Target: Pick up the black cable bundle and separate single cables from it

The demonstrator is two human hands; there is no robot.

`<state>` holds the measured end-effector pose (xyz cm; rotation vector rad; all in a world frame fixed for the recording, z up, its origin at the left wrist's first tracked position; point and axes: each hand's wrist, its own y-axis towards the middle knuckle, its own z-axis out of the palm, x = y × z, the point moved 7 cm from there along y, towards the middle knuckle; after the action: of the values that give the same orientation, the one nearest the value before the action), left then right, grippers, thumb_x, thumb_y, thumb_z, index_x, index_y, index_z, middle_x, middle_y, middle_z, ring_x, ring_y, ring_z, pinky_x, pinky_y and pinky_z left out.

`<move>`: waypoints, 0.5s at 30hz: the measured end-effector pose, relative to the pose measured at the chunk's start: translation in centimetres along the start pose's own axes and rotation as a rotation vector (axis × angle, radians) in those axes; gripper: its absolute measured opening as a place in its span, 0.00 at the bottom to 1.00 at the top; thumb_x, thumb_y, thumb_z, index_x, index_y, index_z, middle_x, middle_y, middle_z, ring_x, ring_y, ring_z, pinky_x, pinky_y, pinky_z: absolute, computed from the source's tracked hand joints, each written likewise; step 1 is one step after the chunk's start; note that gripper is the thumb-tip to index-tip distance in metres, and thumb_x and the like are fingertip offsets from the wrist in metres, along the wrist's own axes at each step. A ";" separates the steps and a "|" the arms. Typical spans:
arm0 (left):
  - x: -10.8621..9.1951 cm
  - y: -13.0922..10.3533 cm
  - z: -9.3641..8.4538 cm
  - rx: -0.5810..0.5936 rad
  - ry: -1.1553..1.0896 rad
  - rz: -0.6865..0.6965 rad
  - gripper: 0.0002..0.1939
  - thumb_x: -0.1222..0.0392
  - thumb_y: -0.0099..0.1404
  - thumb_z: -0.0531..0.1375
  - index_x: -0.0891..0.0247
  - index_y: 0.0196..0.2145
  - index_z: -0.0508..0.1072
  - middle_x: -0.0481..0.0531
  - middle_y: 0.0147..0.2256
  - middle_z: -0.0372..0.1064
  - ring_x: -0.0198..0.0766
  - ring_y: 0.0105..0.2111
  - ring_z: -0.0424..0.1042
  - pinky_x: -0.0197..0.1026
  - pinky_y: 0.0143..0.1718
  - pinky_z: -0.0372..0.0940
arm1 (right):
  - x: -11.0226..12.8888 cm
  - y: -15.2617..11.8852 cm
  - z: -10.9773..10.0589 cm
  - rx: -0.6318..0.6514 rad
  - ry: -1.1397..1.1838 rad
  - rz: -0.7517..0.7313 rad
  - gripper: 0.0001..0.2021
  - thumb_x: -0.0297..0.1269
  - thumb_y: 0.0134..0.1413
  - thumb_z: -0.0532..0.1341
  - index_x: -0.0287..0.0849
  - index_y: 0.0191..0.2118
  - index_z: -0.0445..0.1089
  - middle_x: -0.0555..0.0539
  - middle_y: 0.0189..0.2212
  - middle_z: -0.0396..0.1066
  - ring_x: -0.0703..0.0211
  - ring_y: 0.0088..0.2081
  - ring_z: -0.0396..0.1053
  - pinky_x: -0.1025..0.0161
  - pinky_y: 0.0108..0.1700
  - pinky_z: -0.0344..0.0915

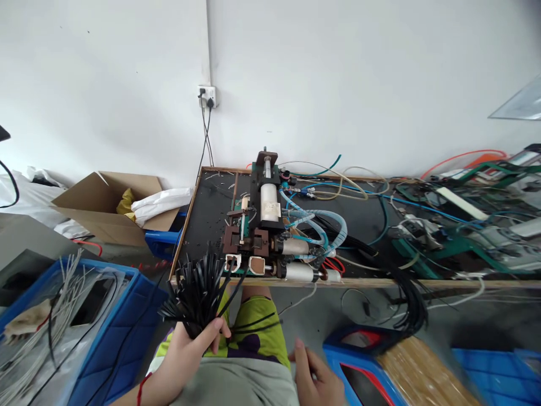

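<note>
Against a white wall, a black-topped table [207,208] carries a pneumatic wire machine [262,231]. The left hand [190,349] pinches a fanned bundle of black wires [198,287] near the machine's front, ends forward for feeding. The right hand [316,375] hovers low, grip loosely spread.

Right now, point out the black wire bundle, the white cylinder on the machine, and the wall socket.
black wire bundle [198,290]: head view, fanned wire ends above left hand [190,352].
white cylinder [269,203]: head view, mid-body.
wall socket [207,96]: head view, faceplate.
</note>
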<state>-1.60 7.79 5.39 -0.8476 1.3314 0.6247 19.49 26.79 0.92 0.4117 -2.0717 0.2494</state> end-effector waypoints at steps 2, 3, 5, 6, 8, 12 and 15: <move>0.1 -0.1 0.6 0.024 0.021 -0.012 0.29 0.32 0.61 0.67 0.63 0.23 0.81 0.52 0.19 0.71 0.38 0.19 0.67 0.40 0.26 0.65 | 4.1 -0.1 2.3 0.129 0.267 -0.062 0.23 0.58 0.63 0.62 0.43 0.36 0.83 0.42 0.30 0.81 0.50 0.31 0.76 0.61 0.33 0.69; 0.1 -0.2 0.8 0.025 0.020 -0.025 0.29 0.32 0.60 0.68 0.63 0.23 0.81 0.52 0.19 0.71 0.39 0.19 0.68 0.41 0.25 0.66 | 6.7 -0.1 3.6 0.209 0.372 -0.132 0.20 0.56 0.63 0.64 0.43 0.43 0.83 0.42 0.36 0.82 0.49 0.35 0.77 0.60 0.37 0.71; 0.3 -0.3 1.0 0.011 0.008 -0.049 0.28 0.32 0.56 0.70 0.61 0.21 0.79 0.52 0.19 0.72 0.41 0.19 0.68 0.42 0.24 0.67 | 11.0 -0.4 6.2 0.359 0.491 -0.253 0.16 0.51 0.64 0.65 0.44 0.42 0.82 0.42 0.36 0.81 0.52 0.34 0.75 0.61 0.36 0.70; 0.4 -0.4 0.9 -0.009 0.001 -0.056 0.27 0.32 0.54 0.71 0.61 0.21 0.79 0.52 0.19 0.72 0.43 0.20 0.69 0.43 0.24 0.68 | 12.3 -0.5 7.2 0.406 0.534 -0.273 0.15 0.49 0.66 0.64 0.44 0.39 0.82 0.43 0.34 0.79 0.53 0.33 0.74 0.61 0.35 0.69; 0.4 -0.3 0.3 -0.068 -0.012 -0.036 0.25 0.33 0.53 0.72 0.61 0.25 0.81 0.54 0.23 0.76 0.48 0.25 0.74 0.46 0.30 0.72 | 13.3 -0.6 8.4 0.436 0.633 -0.256 0.15 0.47 0.68 0.63 0.44 0.34 0.80 0.45 0.31 0.77 0.54 0.32 0.73 0.62 0.35 0.69; 0.1 0.1 -1.2 -0.185 -0.094 0.083 0.21 0.39 0.62 0.69 0.61 0.28 0.81 0.56 0.31 0.79 0.48 0.37 0.77 0.46 0.44 0.72 | 11.2 -0.8 9.1 0.338 0.874 -0.118 0.15 0.48 0.72 0.59 0.46 0.36 0.73 0.48 0.28 0.76 0.55 0.33 0.75 0.61 0.39 0.72; 0.5 0.7 -1.8 -0.214 -0.209 0.097 0.18 0.43 0.67 0.68 0.61 0.30 0.77 0.46 0.21 0.66 0.37 0.23 0.65 0.39 0.29 0.66 | 10.2 -1.4 9.8 0.372 0.724 -0.172 0.14 0.47 0.73 0.57 0.46 0.36 0.70 0.55 0.18 0.63 0.61 0.20 0.63 0.65 0.25 0.60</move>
<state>-3.12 6.70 4.71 -0.8680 1.1338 0.9192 7.47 20.28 4.76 0.6127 -1.2707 0.5888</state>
